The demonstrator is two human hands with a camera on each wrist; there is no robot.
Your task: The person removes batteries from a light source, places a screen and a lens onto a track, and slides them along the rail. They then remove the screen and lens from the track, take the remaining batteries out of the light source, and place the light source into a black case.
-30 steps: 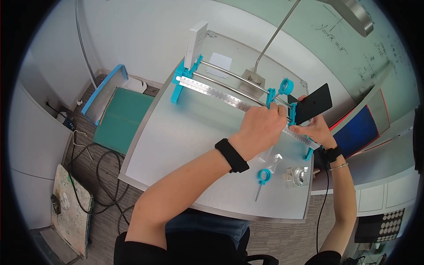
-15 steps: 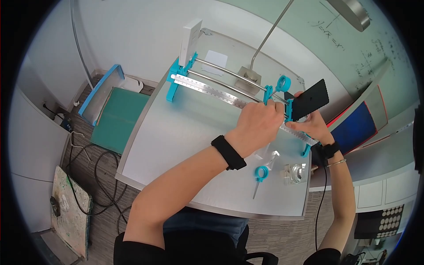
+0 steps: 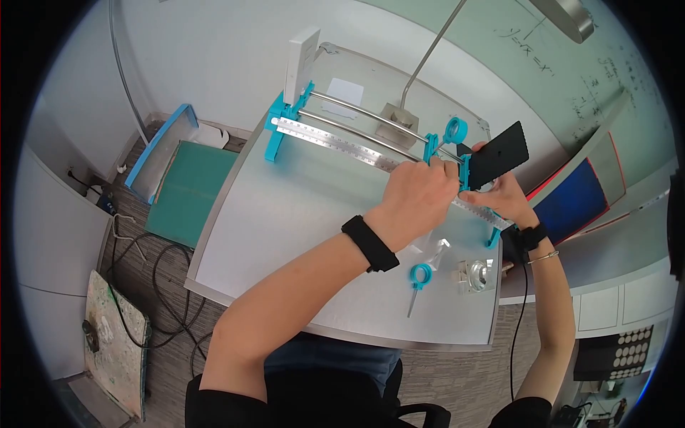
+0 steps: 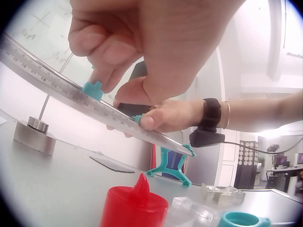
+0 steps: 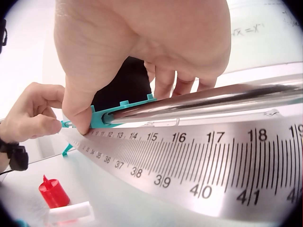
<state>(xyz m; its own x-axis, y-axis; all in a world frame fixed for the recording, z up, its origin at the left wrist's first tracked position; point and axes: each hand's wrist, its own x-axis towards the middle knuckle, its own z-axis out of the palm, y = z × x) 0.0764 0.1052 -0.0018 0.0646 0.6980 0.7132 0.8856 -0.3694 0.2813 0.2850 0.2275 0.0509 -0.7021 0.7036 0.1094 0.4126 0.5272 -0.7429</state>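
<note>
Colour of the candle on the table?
The candle is red, pointed tip included; best seen in the left wrist view.

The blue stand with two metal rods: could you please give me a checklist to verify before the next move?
1. White panel standing at the rods' left end: ok.
2. Ruler running alongside the rods: ok.
3. Raised blue ring mounted above the rods: ok.
4. Both hands off the stand: not ok; left hand grips the ring's holder, right hand the black plate's holder.
5. Black plate fully seated: cannot tell.
6. Second blue ring mounted: not ok, lying on the table.
</note>
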